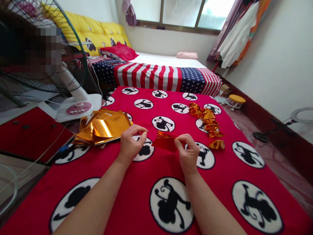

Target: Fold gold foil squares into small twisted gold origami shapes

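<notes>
A partly folded sheet of shiny orange foil paper [166, 142] hangs over the red cloth, its right end pinched between the thumb and fingers of my right hand [188, 151]. Just left of that sheet is my left hand [132, 142], thumb and index fingertip brought close together; anything between them is too small to make out. A loose stack of flat gold foil sheets [110, 127] lies to the left of my left hand. Beyond my right hand, several folded foil pieces [211, 124] lie in a row, with one more folded piece [217, 144] at the near end.
The red cloth [127, 202] with monkey prints covers the surface. A fan [79, 98] stands at the left beside a red-topped cabinet [31, 133]. Behind is a bed [156, 76]. A yellow stool [237, 99] and a ring-light stand [274, 125] are at the right.
</notes>
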Motion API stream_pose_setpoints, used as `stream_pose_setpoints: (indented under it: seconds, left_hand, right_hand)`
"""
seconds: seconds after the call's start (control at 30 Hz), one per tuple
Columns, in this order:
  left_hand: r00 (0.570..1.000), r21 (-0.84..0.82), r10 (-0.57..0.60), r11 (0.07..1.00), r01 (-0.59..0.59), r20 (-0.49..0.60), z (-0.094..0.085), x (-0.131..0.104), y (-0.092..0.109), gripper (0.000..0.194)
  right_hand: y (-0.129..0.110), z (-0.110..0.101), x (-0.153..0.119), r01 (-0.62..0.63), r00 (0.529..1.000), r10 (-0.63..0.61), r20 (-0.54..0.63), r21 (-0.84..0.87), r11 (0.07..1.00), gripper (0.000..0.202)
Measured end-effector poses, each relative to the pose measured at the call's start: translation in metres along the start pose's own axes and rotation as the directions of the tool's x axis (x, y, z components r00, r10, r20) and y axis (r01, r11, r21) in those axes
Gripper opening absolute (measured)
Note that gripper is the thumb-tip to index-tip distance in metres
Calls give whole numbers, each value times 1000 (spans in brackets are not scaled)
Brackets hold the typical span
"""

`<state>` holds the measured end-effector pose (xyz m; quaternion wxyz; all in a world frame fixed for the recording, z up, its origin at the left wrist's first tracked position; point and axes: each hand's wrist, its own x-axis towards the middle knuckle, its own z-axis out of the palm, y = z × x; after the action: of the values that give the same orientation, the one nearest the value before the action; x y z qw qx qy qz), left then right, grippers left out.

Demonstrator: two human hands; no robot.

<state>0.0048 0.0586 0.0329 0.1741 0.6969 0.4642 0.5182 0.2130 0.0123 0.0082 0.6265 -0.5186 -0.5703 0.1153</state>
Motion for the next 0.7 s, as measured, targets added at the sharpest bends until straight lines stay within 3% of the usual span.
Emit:
stream_pose_setpoints:
  seconds: [0.1, 0.2, 0.33, 0.6, 0.7]
  left_hand:
    - [995, -78, 25, 997, -17, 100, 9, -4, 9, 22]
    - [987, -120, -22, 992, 42, 158, 16, -7, 11, 31]
    - [981, -190, -96, 973, 129, 171, 20, -9, 8, 15]
    - [988, -146, -19, 988, 41, 153, 22, -11, 11, 10]
    - [987, -133, -35, 990, 56, 157, 24, -13, 15, 11]
  right_hand:
    - [-2, 4, -3, -9, 999, 8, 51, 34, 999, 13]
    - [-4, 6, -6, -17, 996, 13, 86, 41, 999, 13]
    - [-6, 8, -7, -35, 989, 29, 144, 40, 999, 15]
    - [-12, 11, -6, 5, 978, 6, 208, -52, 999, 11]
    - [-10, 15, -9, -52, 980, 58, 190, -37, 998, 8]
